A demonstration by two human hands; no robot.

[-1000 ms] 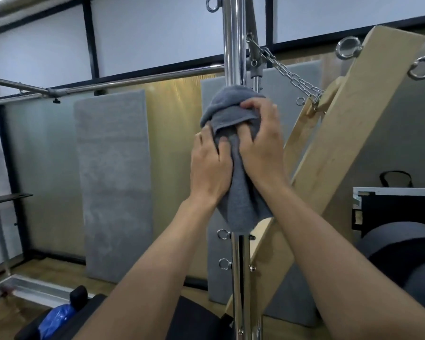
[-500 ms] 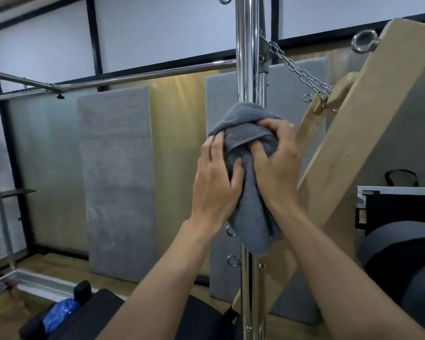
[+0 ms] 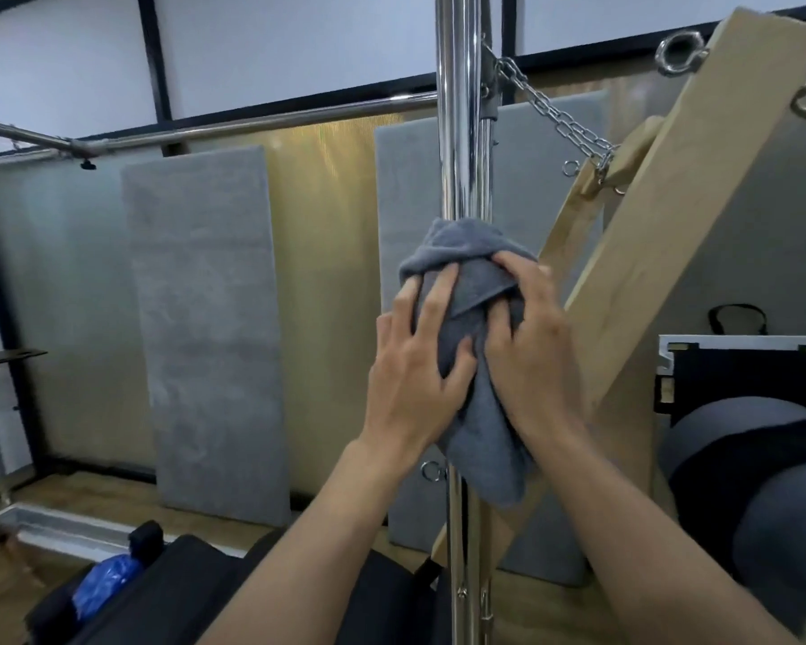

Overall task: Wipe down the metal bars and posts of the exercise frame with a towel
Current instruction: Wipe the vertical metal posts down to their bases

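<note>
Across the back wall stand the tall grey panels (image 3: 205,328), propped upright on the wooden floor. On the right a wide wooden board (image 3: 671,235) leans at a steep slant, its top end high in the corner. Dead centre is the chrome post (image 3: 457,132) of the exercise frame, running straight up and down. A thinner horizontal bar (image 3: 275,121) meets it from the left, up near the top of the panels.

Now the action: the grey towel (image 3: 471,281) is bunched around the post about halfway up. Its upper part is wrapped tight against the metal and its loose tail hangs down the post below the hands.

The left hand (image 3: 415,379) comes in from the left side. Fingers are spread across the cloth and the thumb is dug into it, a firm grip clamping the towel to the post. The right hand (image 3: 536,365) takes the other side, slightly blurred. Its fingers are curled over the top fold, so that grip is closed on the towel too.

A steel chain (image 3: 554,114) slopes from the post down to the wooden frame on the right. An eye bolt (image 3: 680,53) sits in the board's top end, and a small ring (image 3: 431,471) juts from the post just under the left wrist.
</note>
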